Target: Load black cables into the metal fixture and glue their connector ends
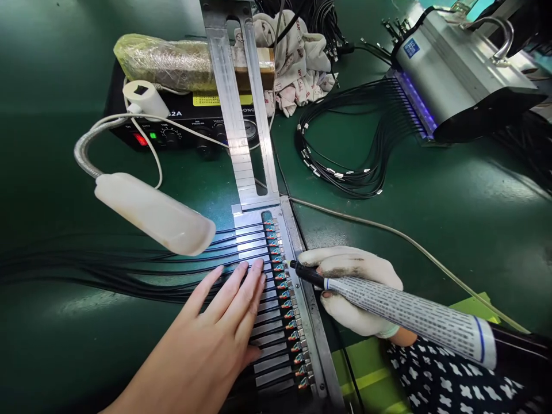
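My left hand point(219, 328), bare, lies flat with outstretched fingers over black cables point(248, 253) set side by side in a metal fixture point(317, 345). The cables' ends, with small coloured wires and metal connectors point(285, 295), line up in a row along the fixture. In a white glove, my right hand point(362, 287) is closed around a pen-shaped tool point(388, 307) with a black front end and a printed white barrel. The tool's tip is close to the connectors near the middle of the row; whether it touches one I cannot tell.
The fixture's slotted metal lid point(241, 126) stands raised behind it. A white lamp point(150, 213) hangs over the cables at left. Behind are a black control box point(181, 126), a plastic-wrapped bundle point(168, 60), a cloth point(297, 63), coiled cables point(340, 172) and a silver device point(457, 75) with violet light.
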A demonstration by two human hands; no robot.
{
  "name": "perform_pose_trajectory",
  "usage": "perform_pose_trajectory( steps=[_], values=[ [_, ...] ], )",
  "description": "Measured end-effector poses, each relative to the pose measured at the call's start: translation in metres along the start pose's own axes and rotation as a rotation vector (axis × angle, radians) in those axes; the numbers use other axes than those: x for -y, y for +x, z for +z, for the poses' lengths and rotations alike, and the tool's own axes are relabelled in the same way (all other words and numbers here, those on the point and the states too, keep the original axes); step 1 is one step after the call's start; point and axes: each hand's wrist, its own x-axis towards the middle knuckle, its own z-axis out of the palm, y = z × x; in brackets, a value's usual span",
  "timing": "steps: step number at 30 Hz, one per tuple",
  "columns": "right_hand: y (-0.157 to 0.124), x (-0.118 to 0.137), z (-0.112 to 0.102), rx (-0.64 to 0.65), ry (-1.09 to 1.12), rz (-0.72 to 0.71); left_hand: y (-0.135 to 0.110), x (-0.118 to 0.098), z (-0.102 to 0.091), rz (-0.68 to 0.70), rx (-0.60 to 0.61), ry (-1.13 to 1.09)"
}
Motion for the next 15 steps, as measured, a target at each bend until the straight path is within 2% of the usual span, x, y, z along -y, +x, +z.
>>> perform_pose_trajectory(
  steps=[15],
  values=[
    [-0.0005,-0.0061,0.0011,0.02,0.021,-0.003,-0.0041,0.0002,0.004,0.007,0.028,-0.023]
  ],
)
